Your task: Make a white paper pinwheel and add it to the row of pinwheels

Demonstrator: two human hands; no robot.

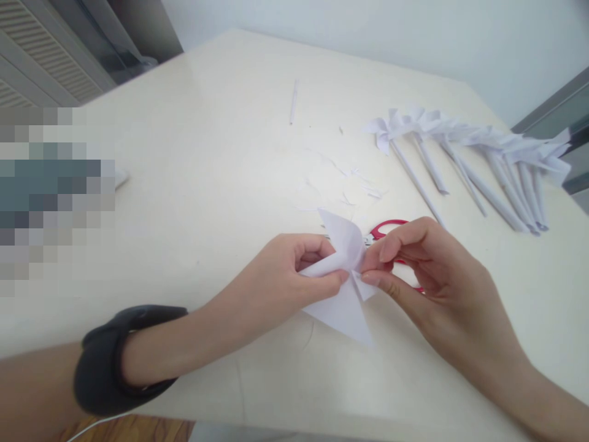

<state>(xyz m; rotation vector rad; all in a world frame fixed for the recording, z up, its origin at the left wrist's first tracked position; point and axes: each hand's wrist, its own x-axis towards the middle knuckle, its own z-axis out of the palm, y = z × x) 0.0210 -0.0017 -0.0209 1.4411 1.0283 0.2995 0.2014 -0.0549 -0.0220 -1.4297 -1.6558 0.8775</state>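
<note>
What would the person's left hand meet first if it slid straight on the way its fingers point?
The left hand points right, already pinching the folded white paper. Straight beyond it are the fingertips of the right hand, holding the same paper, so it would likely meet those first.

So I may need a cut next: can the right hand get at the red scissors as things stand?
Probably yes. The red scissors lie just behind the right hand, nothing between, but that hand and the left hand both pinch the folded paper.
</note>
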